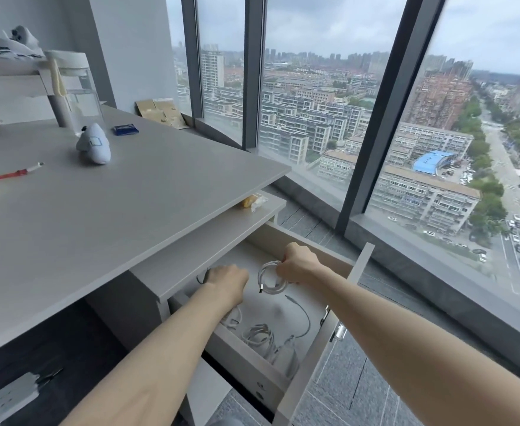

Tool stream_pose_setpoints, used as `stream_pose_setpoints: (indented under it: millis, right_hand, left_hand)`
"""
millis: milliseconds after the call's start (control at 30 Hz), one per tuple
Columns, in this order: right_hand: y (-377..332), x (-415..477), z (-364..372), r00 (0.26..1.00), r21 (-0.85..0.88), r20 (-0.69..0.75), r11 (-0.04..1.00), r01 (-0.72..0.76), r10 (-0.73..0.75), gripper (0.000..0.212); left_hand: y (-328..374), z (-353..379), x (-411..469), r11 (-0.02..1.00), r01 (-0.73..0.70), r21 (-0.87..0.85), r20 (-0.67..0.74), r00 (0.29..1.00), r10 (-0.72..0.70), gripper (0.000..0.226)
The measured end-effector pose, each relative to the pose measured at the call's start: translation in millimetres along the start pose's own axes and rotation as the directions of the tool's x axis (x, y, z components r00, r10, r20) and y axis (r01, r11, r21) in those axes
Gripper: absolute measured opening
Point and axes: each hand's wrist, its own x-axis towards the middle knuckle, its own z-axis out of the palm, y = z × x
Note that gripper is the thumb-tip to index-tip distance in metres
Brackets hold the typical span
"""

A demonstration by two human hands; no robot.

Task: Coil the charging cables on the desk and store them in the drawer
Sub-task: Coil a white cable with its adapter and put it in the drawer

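While the right hand pinches the looped white cable in curled fingers over the open drawer, lower it flat beside the other cables so it stays coiled. The left hand reaches in; its fingers are hidden.

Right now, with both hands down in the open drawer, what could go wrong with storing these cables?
1. The coiled white cable in the right hand shows no tie, and its plug end dangles free; it may spring open once released.
2. Loose white cables lie in the drawer; the new coil could tangle with them.
3. A red cable lies uncoiled on the desk and could be forgotten.
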Motion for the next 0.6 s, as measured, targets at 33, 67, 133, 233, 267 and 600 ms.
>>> stream_pose_setpoints:
  millis: [33, 67, 133, 233, 267, 600]
  right_hand:
    - [-1.5, 0.8, 1.8, 1.000, 0.010, 0.002, 1.000, 0.005, -0.005, 0.017]
    - [-2.8, 2.3, 3.5, 1.000, 0.020, -0.001, 1.000, 0.008, -0.008, 0.019]
    - [-6.2, 6.2, 6.2, 1.000, 0.049, -0.004, 0.999, 0.012, -0.012, 0.019]
    - [-13.0, 9.3, 11.0, 0.999, 0.127, 0.023, 0.992, -0.027, 0.024, 0.009]
    - [-15.7, 9.8, 13.4, 0.999, 0.155, 0.031, 0.987, -0.046, 0.042, 0.011]
    - [-28.2, 16.3, 51.8, 0.982, 0.150, 0.170, 0.983, -0.109, 0.083, 0.014]
  left_hand:
    - [-0.9, -0.5, -0.2, 1.000, 0.022, 0.011, -0.019, 1.000, -0.022, 0.031]
    - [-2.0, -1.0, -0.2, 0.999, 0.049, 0.017, -0.040, 0.998, -0.048, 0.030]
    - [-5.6, -0.4, -0.5, 0.994, 0.109, 0.016, -0.069, 0.992, -0.107, 0.029]
    - [-9.5, 4.3, -1.6, 0.983, 0.182, -0.003, -0.094, 0.979, -0.182, 0.029]
    - [-10.4, 5.8, -1.7, 0.981, 0.195, -0.006, -0.096, 0.976, -0.195, 0.029]
    - [-10.1, 9.7, 4.7, 0.979, 0.204, 0.010, -0.070, 0.977, -0.203, 0.035]
